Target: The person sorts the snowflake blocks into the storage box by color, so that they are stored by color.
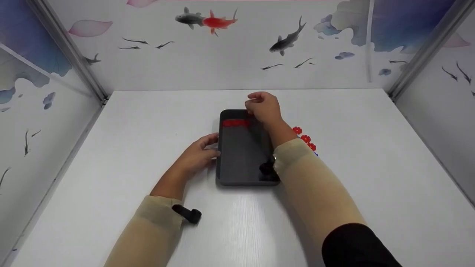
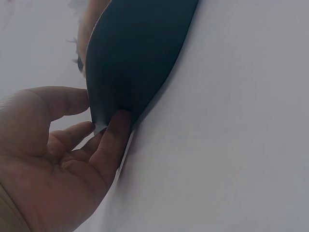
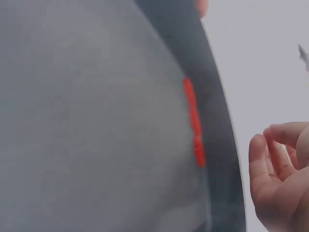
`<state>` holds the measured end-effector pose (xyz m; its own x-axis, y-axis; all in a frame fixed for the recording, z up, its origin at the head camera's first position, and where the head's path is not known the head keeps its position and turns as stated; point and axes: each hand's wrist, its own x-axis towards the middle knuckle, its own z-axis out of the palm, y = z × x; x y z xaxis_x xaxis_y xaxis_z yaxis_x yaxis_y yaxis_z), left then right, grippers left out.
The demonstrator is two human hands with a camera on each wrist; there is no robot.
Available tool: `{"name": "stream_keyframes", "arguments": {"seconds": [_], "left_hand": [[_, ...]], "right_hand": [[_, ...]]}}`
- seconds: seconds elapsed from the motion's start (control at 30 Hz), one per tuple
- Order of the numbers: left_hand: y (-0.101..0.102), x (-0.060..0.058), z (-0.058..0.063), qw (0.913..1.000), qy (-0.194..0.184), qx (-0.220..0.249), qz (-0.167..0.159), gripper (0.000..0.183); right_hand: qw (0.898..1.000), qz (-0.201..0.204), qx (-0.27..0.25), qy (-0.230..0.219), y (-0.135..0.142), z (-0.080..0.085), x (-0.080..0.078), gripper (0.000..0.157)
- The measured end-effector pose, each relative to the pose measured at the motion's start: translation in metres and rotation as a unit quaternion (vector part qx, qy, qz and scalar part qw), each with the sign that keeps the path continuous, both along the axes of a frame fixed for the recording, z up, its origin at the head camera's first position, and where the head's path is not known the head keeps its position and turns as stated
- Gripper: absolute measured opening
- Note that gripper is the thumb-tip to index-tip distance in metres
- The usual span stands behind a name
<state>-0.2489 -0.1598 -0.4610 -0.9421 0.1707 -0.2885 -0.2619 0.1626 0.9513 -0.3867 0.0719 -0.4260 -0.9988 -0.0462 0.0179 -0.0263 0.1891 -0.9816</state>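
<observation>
A dark grey rectangular tray point(image 1: 241, 159) lies lengthwise before me, with a row of red flower-shaped pieces point(image 1: 236, 122) along its far end. My left hand point(image 1: 198, 155) touches the tray's left side with extended fingers and thumb; the left wrist view shows its fingers point(image 2: 113, 137) against the dark wall. Over the far right corner is my right hand point(image 1: 264, 107), fingers bent and tips together. It pinches a small red piece point(image 1: 249, 111), of which only a bit shows below the fingers. In the right wrist view the right hand point(image 3: 282, 179) hides that piece.
Several red flower-shaped pieces point(image 1: 305, 138) lie right of the tray, partly behind my right forearm, with bits of blue point(image 1: 315, 154) beside them. White panels with painted fish point(image 1: 287, 40) enclose the white table point(image 1: 148, 118) at the back and sides.
</observation>
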Motion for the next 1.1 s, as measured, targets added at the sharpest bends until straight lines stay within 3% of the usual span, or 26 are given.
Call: {"name": "stream_keyframes", "arguments": {"seconds": [0.17, 0.37, 0.67, 0.9, 1.1], "left_hand": [[0.0, -0.001, -0.001, 1.0, 0.001, 0.006, -0.002, 0.068], [-0.001, 0.0, -0.001, 0.9999, 0.008, 0.014, -0.005, 0.069], [-0.001, -0.001, 0.001, 0.9999, 0.008, 0.007, -0.008, 0.069], [-0.001, 0.0, 0.0, 0.9998, 0.007, 0.015, -0.008, 0.069], [-0.001, 0.0, -0.002, 1.0, 0.004, 0.007, -0.006, 0.069]], "right_hand": [[0.999, 0.02, -0.046, -0.007, 0.012, 0.021, 0.007, 0.033], [0.999, 0.044, -0.012, 0.013, 0.043, 0.036, 0.027, 0.036], [0.999, 0.048, 0.012, 0.013, 0.109, 0.028, 0.048, 0.037], [0.996, 0.048, 0.077, -0.016, 0.154, 0.023, 0.056, 0.035], [0.986, 0.066, 0.143, -0.054, 0.186, 0.017, 0.059, 0.038]]}}
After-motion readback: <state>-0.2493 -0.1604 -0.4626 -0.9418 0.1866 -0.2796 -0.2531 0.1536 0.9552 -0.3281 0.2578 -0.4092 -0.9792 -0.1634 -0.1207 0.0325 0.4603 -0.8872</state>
